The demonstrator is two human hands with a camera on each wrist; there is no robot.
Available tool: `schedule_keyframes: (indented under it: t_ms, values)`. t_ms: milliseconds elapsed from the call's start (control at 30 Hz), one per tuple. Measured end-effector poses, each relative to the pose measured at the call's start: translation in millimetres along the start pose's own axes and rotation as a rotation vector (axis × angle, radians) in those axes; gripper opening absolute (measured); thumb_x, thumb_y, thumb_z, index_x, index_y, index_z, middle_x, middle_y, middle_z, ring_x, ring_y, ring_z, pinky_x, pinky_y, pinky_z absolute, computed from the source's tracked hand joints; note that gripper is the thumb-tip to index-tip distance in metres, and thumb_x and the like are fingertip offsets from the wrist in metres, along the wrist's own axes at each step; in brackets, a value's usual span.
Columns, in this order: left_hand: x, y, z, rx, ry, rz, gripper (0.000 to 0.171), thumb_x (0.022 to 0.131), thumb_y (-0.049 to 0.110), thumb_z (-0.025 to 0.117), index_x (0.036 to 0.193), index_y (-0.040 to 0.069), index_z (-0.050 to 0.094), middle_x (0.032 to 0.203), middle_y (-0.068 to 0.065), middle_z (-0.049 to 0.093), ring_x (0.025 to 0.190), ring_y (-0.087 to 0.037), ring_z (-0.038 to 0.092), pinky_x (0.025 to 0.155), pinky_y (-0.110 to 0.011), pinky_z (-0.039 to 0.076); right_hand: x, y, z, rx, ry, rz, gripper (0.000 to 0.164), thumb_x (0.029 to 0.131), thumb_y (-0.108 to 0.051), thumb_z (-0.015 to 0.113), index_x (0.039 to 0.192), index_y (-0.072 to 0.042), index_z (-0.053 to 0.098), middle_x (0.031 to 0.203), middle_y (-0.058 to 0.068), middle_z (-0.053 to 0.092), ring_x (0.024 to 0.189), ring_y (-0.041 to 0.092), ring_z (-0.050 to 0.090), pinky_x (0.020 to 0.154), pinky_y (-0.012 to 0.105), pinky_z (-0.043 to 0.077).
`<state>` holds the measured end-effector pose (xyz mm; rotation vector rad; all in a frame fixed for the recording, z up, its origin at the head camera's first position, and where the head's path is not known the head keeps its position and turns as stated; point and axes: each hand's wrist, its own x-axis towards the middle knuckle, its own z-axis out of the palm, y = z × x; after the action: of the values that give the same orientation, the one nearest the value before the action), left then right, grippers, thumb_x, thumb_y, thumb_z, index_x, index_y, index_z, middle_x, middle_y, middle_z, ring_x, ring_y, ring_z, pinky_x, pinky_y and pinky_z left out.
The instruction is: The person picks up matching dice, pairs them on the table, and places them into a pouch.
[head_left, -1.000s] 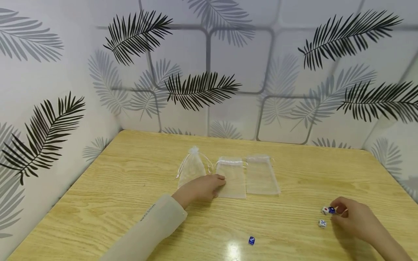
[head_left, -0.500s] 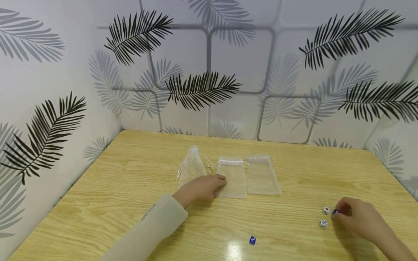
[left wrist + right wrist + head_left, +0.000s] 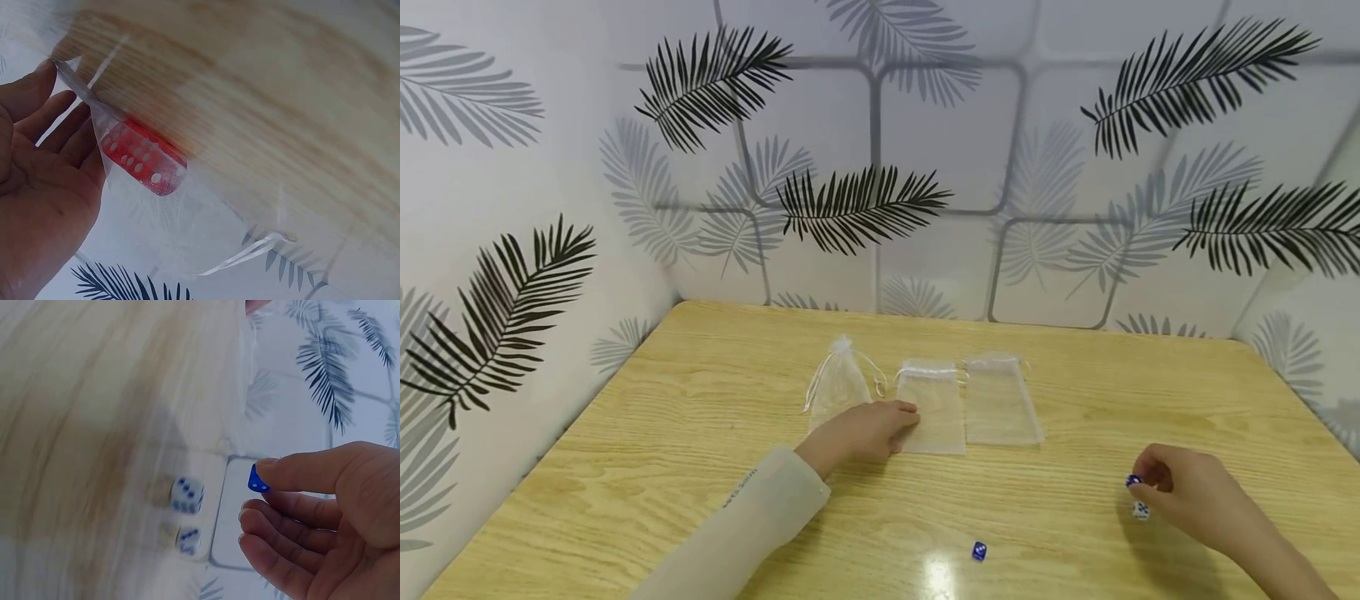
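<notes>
My left hand (image 3: pixel 861 432) lies over the lower part of the left sheer drawstring bag (image 3: pixel 838 383), its fingertips at the left edge of the middle sheer bag (image 3: pixel 931 412). In the left wrist view, thumb and fingertips pinch the edge of sheer fabric, and red dice (image 3: pixel 145 157) with white pips show through it. My right hand (image 3: pixel 1195 500) pinches a blue die (image 3: pixel 257 480) between thumb and forefinger, above the table. Two white dice, one (image 3: pixel 187 495) beside another (image 3: pixel 189 540), lie near it; in the head view one is hidden behind the fingers.
A third sheer bag (image 3: pixel 1002 402) lies flat right of the middle one. Another blue die (image 3: pixel 979 551) sits near the front of the wooden table (image 3: pixel 1075 375). Leaf-patterned walls (image 3: pixel 940 142) rise behind and at the sides.
My right hand has taken hold of the blue die, lifted it and moved left with it, over the white dice. My left hand stays where it was.
</notes>
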<state>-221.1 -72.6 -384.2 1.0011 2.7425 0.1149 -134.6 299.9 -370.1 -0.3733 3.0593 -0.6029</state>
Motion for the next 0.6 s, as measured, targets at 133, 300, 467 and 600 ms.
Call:
schedule_keyframes:
  t_ms: [133, 300, 467, 600]
  values:
    - [0.6, -0.3, 0.8, 0.009, 0.005, 0.006, 0.044, 0.094, 0.010, 0.057, 0.138, 0.010, 0.049, 0.149, -0.004, 0.041, 0.136, -0.024, 0.042, 0.108, -0.037, 0.040, 1, -18, 5, 0.039, -0.032, -0.031, 0.008, 0.084, -0.013, 0.070, 0.083, -0.011, 0.062, 0.071, -0.006, 0.061, 0.061, -0.003, 0.050, 0.053, 0.021, 0.043]
    - [0.3, -1.8, 2.4, 0.002, -0.001, 0.002, 0.048, 0.095, 0.011, 0.057, 0.141, 0.010, 0.046, 0.151, -0.003, 0.039, 0.137, -0.023, 0.041, 0.110, -0.037, 0.037, 1, -39, 16, 0.075, -0.049, -0.094, 0.010, 0.083, -0.014, 0.071, 0.081, -0.015, 0.061, 0.071, -0.009, 0.058, 0.062, -0.004, 0.048, 0.054, 0.020, 0.043]
    - [2.4, -4.3, 2.6, 0.017, 0.019, 0.027, 0.044, 0.094, 0.009, 0.057, 0.137, 0.010, 0.050, 0.150, -0.004, 0.041, 0.136, -0.023, 0.042, 0.110, -0.037, 0.037, 0, -52, 29, 0.094, -0.048, -0.170, 0.013, 0.081, -0.014, 0.073, 0.080, -0.016, 0.061, 0.072, -0.011, 0.058, 0.064, -0.005, 0.046, 0.055, 0.019, 0.043]
    - [4.8, -4.9, 1.6, 0.007, 0.021, 0.032, 0.043, 0.094, 0.007, 0.057, 0.136, 0.010, 0.050, 0.150, -0.004, 0.041, 0.137, -0.023, 0.041, 0.111, -0.038, 0.036, -1, -61, 37, 0.117, -0.071, -0.192, 0.014, 0.080, -0.012, 0.074, 0.079, -0.017, 0.061, 0.072, -0.011, 0.057, 0.064, -0.005, 0.045, 0.055, 0.019, 0.042]
